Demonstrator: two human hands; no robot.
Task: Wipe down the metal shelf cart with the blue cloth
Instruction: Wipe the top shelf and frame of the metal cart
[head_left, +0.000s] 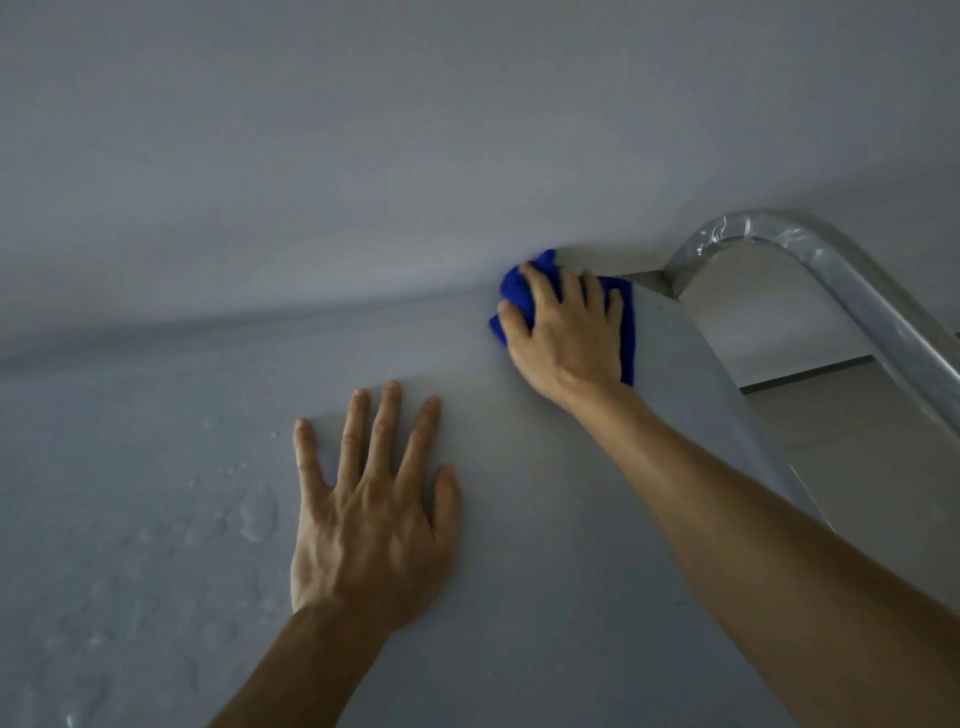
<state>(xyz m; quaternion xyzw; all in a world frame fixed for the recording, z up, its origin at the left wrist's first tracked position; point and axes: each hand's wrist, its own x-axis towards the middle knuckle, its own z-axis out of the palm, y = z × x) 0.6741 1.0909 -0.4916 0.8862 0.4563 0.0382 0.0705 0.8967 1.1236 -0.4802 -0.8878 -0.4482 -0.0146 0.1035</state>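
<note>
The far right corner of the cart's top shelf (519, 519) is being wiped with the blue cloth (514, 291).

The cloth is bunched under the right hand (566, 338), whose fingers (540, 283) are curled over it and press it into the corner where the shelf meets the wall (467, 130), just beside the base of the tubular handle (831, 275). The left hand (369, 519) is laid flat on the shelf, fingers (389, 415) straight and spread, nothing held. Water droplets and streaks (254, 509) are seen on the surface to the left. Those wet patches could be left behind if the strokes are kept to the corner; the braced left palm could slip on the damp metal or leave prints on it; the cloth could be snagged at the handle base.
</note>
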